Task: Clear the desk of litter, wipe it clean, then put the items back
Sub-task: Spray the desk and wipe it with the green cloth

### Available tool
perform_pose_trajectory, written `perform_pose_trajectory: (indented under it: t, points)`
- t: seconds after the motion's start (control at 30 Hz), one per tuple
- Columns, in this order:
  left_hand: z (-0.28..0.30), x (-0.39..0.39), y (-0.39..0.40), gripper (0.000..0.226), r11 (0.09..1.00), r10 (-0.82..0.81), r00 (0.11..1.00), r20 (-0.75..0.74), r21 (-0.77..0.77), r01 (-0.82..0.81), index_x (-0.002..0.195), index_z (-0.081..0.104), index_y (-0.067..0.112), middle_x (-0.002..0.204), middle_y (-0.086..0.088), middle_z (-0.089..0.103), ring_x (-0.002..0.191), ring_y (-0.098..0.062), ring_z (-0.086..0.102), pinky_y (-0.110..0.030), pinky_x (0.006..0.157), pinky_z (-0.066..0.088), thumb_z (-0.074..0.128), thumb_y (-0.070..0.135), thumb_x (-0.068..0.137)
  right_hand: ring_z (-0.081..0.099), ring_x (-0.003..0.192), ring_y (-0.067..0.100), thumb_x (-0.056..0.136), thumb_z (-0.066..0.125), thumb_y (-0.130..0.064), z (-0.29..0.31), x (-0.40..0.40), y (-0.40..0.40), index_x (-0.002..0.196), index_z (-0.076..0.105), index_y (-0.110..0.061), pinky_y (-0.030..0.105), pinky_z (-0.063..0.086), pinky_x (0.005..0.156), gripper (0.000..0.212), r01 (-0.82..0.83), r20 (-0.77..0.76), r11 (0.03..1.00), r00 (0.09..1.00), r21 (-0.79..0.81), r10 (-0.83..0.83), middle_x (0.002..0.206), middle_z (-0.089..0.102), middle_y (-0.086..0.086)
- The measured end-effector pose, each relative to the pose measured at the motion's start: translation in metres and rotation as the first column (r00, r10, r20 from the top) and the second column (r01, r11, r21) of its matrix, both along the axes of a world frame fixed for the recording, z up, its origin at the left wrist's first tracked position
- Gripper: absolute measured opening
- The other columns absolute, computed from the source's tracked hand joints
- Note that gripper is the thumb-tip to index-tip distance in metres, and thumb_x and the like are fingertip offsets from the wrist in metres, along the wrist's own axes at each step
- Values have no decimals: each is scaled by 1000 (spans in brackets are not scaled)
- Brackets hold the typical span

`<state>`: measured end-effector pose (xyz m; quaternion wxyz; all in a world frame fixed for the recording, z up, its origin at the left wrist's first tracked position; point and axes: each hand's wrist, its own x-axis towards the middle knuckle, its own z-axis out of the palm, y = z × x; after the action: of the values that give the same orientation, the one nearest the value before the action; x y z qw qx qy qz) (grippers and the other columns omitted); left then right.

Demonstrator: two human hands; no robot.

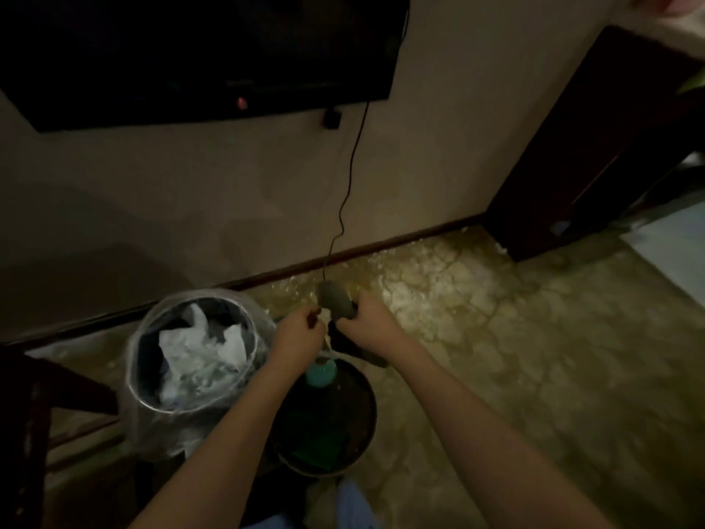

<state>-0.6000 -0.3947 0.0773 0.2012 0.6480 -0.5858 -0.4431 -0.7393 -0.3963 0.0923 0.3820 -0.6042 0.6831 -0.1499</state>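
Note:
Both my hands are held out over a dark bucket (358, 444) on the floor. My right hand (368, 318) grips a dark grey cloth (335, 301) that is bunched and hangs down below the fist. My left hand (299, 336) pinches the cloth's other end, fingers curled. A thin stream of water seems to fall from the cloth into the bucket. A teal object (320, 372) sits inside the bucket under my left wrist. The room is dim and details are blurred.
A bin (133, 360) lined with clear plastic stands left of the bucket, with crumpled white paper (202, 353) inside. A black screen (190, 51) hangs on the wall; a cable (349, 185) drops from it. Dark wooden furniture (595, 147) stands at right, a chair (34, 414) at left.

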Motion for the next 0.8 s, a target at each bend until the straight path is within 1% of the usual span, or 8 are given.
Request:
perform_pose_trajectory:
  t: [0.13, 0.23, 0.33, 0.43, 0.53, 0.6, 0.7, 0.8]
  points:
    - [43, -13, 17, 16, 995, 6, 999, -38, -95, -9, 86, 54, 19, 82, -5, 59, 79, -22, 56, -29, 67, 42, 44, 10, 95, 52, 82, 19, 87, 60, -22, 50, -3, 10, 111, 42, -7, 28, 41, 58, 34, -60, 19, 994, 998, -86, 62, 97, 54, 7]
    - [66, -17, 28, 16, 988, 4, 999, -54, -157, -12, 92, 57, 21, 82, 5, 56, 74, -8, 52, -17, 58, 37, 44, 13, 97, 52, 83, 19, 88, 60, -23, 76, -11, 15, 107, 41, -10, 29, 44, 62, 30, -67, 35, 990, 997, -125, 72, 97, 52, 6]
    - [85, -14, 32, 25, 975, 27, 999, -36, -220, -34, 79, 52, 29, 80, 9, 55, 84, -15, 54, -22, 68, 41, 47, 12, 97, 52, 87, 21, 89, 60, -25, 94, -12, 17, 108, 41, -11, 33, 44, 68, 31, -80, 59, 985, 994, -150, 90, 98, 51, 6]
    - [99, -5, 39, 15, 970, 74, 997, -30, -232, -79, 105, 62, 14, 103, -8, 64, 90, -17, 54, -27, 78, 41, 49, 11, 96, 52, 88, 18, 89, 60, -24, 106, -3, 15, 116, 41, -11, 29, 44, 67, 36, -121, 112, 980, 984, -160, 140, 104, 52, 6]
    - [103, 15, 52, 30, 966, 142, 990, -21, -214, -144, 125, 55, 6, 118, -12, 62, 101, -22, 58, -27, 79, 41, 49, 15, 97, 54, 100, 21, 91, 59, -22, 113, 16, 14, 133, 36, -11, 27, 44, 74, 50, -197, 150, 972, 965, -128, 216, 123, 53, 11]
    - [106, 34, 65, 30, 953, 212, 977, -26, -217, -212, 126, 55, 8, 115, -12, 64, 96, -23, 60, -27, 75, 44, 50, 16, 97, 54, 109, 23, 92, 58, -21, 116, 38, 15, 140, 35, -11, 26, 43, 77, 55, -252, 175, 960, 946, -124, 272, 131, 51, 11]
    - [113, 68, 92, 21, 930, 289, 957, -25, -229, -287, 116, 58, 13, 89, 2, 63, 74, -9, 58, -18, 58, 43, 51, 18, 97, 54, 100, 20, 90, 58, -18, 120, 81, 23, 134, 44, -9, 28, 44, 78, 47, -334, 208, 930, 909, -150, 360, 127, 55, 12]
    - [125, 116, 127, 21, 885, 398, 917, -27, -252, -392, 116, 57, 13, 99, 1, 64, 81, -10, 57, -20, 66, 44, 53, 20, 96, 55, 97, 21, 88, 59, -16, 129, 136, 44, 126, 48, -9, 30, 45, 79, 40, -434, 226, 881, 854, -191, 469, 118, 56, 12]
